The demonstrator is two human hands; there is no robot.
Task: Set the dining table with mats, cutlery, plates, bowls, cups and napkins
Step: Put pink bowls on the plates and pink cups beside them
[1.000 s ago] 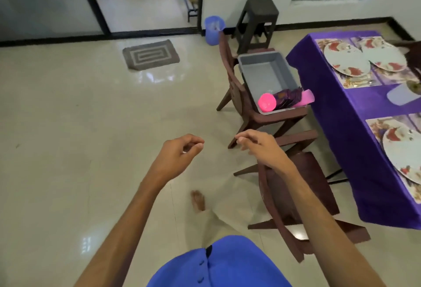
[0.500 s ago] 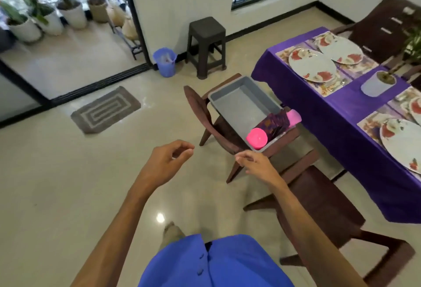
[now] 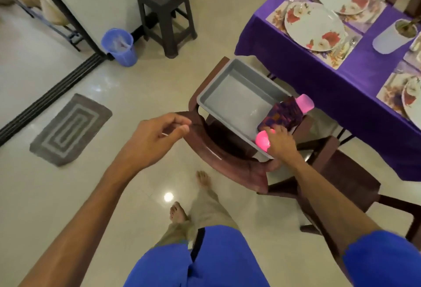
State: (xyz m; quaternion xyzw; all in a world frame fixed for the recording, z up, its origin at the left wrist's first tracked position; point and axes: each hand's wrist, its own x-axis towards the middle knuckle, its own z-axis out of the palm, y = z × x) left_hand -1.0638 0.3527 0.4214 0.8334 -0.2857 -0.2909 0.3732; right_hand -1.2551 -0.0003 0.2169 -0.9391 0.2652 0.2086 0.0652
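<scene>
No readable text; right hand on pink cup.

Purple cloth over the surface. White plates with red and pale floral print, on mats with a floral pattern in cream and orange tones. Grey tray on a dark reddish-brown chair. Two bright pink cups in the tray; folded napkins between them, dark purple with orange-red patches. Pale lilac pot on the cloth. Blue bin, dark brown stool, grey doormat with nested lighter rectangles. Cream glossy floor tiles. Blue shirt, beige trousers.
</scene>
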